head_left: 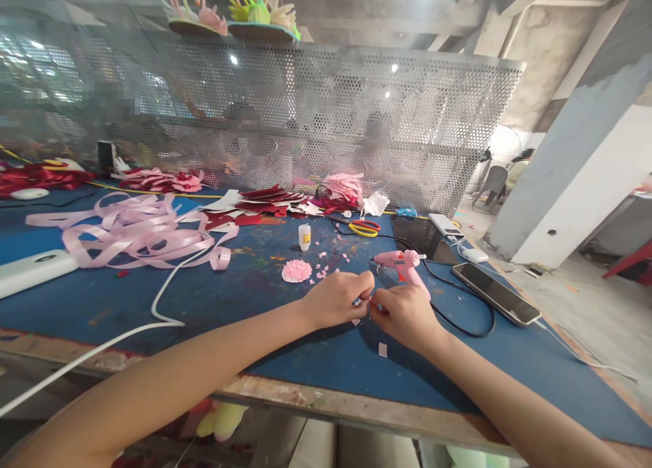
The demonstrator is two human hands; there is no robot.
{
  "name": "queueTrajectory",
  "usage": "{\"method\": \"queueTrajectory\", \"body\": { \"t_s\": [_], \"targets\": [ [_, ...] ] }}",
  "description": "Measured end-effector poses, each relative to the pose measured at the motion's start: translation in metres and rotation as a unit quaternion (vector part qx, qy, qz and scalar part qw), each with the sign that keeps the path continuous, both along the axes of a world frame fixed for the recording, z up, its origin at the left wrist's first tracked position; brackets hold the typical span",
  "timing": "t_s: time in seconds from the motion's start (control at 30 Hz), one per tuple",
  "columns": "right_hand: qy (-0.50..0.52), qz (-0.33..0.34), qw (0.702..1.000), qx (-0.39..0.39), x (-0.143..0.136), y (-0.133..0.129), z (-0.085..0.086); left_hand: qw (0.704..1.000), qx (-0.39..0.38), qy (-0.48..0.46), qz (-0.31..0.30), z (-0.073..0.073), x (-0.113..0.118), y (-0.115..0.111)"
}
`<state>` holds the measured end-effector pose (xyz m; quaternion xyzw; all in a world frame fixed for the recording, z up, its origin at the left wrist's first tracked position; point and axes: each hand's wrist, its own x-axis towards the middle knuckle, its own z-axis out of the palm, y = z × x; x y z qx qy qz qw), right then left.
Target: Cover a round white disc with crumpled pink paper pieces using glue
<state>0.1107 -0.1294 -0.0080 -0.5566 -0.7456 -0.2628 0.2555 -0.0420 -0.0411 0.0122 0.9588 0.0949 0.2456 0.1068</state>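
Observation:
My left hand (340,299) and my right hand (407,316) meet fingertip to fingertip above the blue table. Both are closed in a pinch around a tiny pale pink piece, mostly hidden by the fingers. Just beyond my right hand lies a pink hot glue gun (400,259). To the left of it, a round disc covered in small pink pieces (297,271) rests on the table, with loose pink bits (322,272) scattered beside it. A small white glue bottle (304,238) stands behind the disc. One pink square (382,350) lies in front of my hands.
Loops of pink ribbon (127,234) spread over the left side near a white device (35,271). Red and white strips (255,205) are piled at the back beside scissors (364,228). A phone (496,293) and black cable (479,333) lie right. A perforated metal screen (326,115) stands behind.

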Motion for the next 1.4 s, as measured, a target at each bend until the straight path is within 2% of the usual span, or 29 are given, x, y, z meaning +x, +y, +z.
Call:
{"method": "queueTrajectory", "body": {
  "t_s": [0.17,0.33,0.5,0.6,0.67,0.8,1.0,1.17,1.3,1.33,1.4],
  "targets": [
    [-0.010,0.014,0.999,0.027,-0.001,0.000,0.000,1.000,-0.014,-0.006,-0.011,0.000,0.000,0.001],
    [-0.004,0.005,1.000,-0.009,0.001,0.001,-0.002,1.000,-0.010,0.006,-0.009,-0.003,0.000,0.003],
    [0.138,-0.032,0.989,-0.037,0.004,0.004,0.002,0.996,-0.086,-0.029,0.017,0.003,0.001,0.004],
    [0.206,-0.051,0.976,-0.042,0.007,0.006,0.005,0.996,-0.068,-0.058,0.032,0.006,0.001,0.003],
    [0.219,-0.057,0.973,-0.048,0.008,0.006,0.007,0.997,-0.050,-0.059,0.010,0.005,0.002,0.002],
    [0.219,-0.085,0.971,-0.048,0.010,0.006,0.007,0.994,-0.091,-0.025,-0.054,-0.002,0.002,0.001],
    [0.237,-0.099,0.965,-0.054,0.011,0.006,0.005,0.987,-0.141,-0.047,-0.062,-0.001,0.003,0.004],
    [0.209,-0.072,0.975,-0.030,0.014,0.007,0.003,0.970,-0.233,-0.063,-0.031,0.003,0.002,0.014],
    [0.186,-0.058,0.981,-0.019,0.019,0.006,0.005,0.932,-0.345,-0.107,0.036,0.008,-0.001,0.031],
    [0.182,-0.056,0.982,-0.019,0.020,0.005,0.006,0.932,-0.338,-0.119,0.058,0.010,-0.003,0.037],
    [0.181,-0.047,0.982,-0.025,0.022,0.002,0.009,0.947,-0.277,-0.123,0.103,0.014,-0.006,0.048]
  ]
}}
